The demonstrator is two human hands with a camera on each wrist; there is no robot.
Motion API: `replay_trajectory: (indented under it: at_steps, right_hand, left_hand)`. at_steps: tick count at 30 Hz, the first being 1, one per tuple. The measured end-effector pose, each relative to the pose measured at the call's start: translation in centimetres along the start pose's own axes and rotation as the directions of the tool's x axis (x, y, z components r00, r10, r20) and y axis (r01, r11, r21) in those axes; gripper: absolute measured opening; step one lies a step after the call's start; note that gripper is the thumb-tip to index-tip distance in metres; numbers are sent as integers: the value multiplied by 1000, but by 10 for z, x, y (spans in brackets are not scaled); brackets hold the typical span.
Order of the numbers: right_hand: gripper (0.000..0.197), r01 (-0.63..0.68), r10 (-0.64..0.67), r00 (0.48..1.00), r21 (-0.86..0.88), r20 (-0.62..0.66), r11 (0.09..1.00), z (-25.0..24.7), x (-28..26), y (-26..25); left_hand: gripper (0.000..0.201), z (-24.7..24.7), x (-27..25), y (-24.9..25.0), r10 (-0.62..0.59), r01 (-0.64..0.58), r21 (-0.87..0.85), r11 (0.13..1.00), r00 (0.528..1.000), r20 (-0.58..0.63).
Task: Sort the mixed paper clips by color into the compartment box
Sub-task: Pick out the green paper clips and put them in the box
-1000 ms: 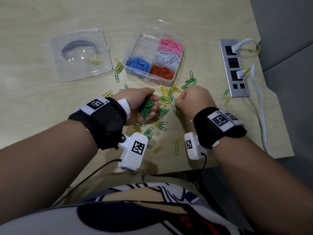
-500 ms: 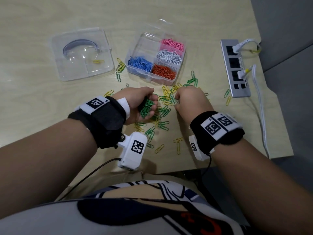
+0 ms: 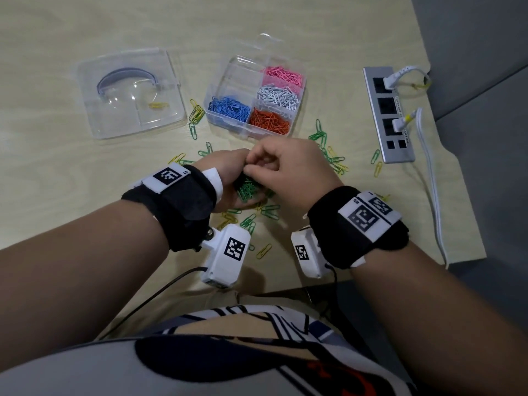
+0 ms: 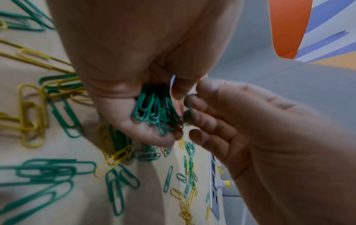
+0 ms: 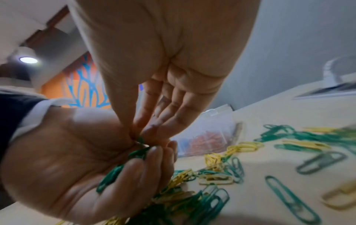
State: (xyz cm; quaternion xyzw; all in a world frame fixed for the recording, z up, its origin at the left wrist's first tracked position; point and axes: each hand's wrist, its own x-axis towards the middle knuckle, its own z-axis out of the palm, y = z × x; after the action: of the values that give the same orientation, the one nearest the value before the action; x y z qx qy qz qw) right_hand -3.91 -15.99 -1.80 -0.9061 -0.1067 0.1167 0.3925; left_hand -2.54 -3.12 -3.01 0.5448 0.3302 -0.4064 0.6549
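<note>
Head view: left hand [image 3: 228, 172] is curled around a bunch of green clips [image 3: 247, 190], held just above the table [image 3: 57, 172]. Right hand [image 3: 288, 167] is up against it, fingertips pinched together at the bunch; what's in the pinch isn't visible from here. The box [image 3: 258, 131] sits just beyond the hands: pink [image 3: 283, 77], white [image 3: 278, 97], blue [image 3: 227, 108] and orange [image 3: 268, 121] compartments are filled, the far-left one looks unfilled. Loose green and yellow clips are scattered around the hands. The lid [image 3: 128, 92] lies left of the box with one yellow clip [image 3: 157, 105] on it.

Left wrist view: the bunch hangs from the left fist, fingers wrapped round it. Right fingertips [image 4: 194, 105] pinch a single green clip [image 4: 189, 109] right beside the bunch.

Right wrist view: thumb and forefinger are closed on that clip at the top of the bunch, other fingers straight.

Progress, my read: four colours done, green collection underway and not yet boxed, yellow untouched. Well over half, with plenty of loose clips left.
</note>
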Motion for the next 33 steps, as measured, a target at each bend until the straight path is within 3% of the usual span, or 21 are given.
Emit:
replay_trajectory:
  at_steps: [3,6,8,11,15,18,27,31,33]
  right_hand:
    - [9,29,-32,997,-53,-63,998,-9,8,6]
    - [26,-191,143,969,-246,-200,950,-34,30,36]
    - [41,-344,317,939,-439,-137,830,-46,45,60]
    - [42,-296,344,939,-554,-18,778,-47,54,77]
    - [32,-201,207,977,-597,-60,777,-39,57,81]
    - [25,-181,205,978,-655,-41,733,-37,57,76]
    - [19,-230,241,969,-590,-62,774,-42,52,74]
    - [9,-275,214,958,-409,-190,870,-48,48,66]
    - [10,-167,127,978,-248,-167,954,-42,42,45]
  left_hand:
    - [25,1,0,1,-13,14,-38,999,999,37]
    - [39,-1,-1,2,-11,13,-57,998,999,37]
    - [39,-4,-4,4,4,-2,-56,998,999,33]
    - [39,-7,-6,7,30,-29,-41,999,999,25]
    - [39,-8,-8,12,54,-53,-41,998,998,14]
    - [40,-10,-8,19,76,-76,-61,995,997,3]
    - [39,-26,-9,46,162,-176,-157,972,982,-101]
    - [42,-24,-4,39,126,-140,-157,978,987,-97]
    - [44,-19,0,33,93,-105,-156,982,992,-80]
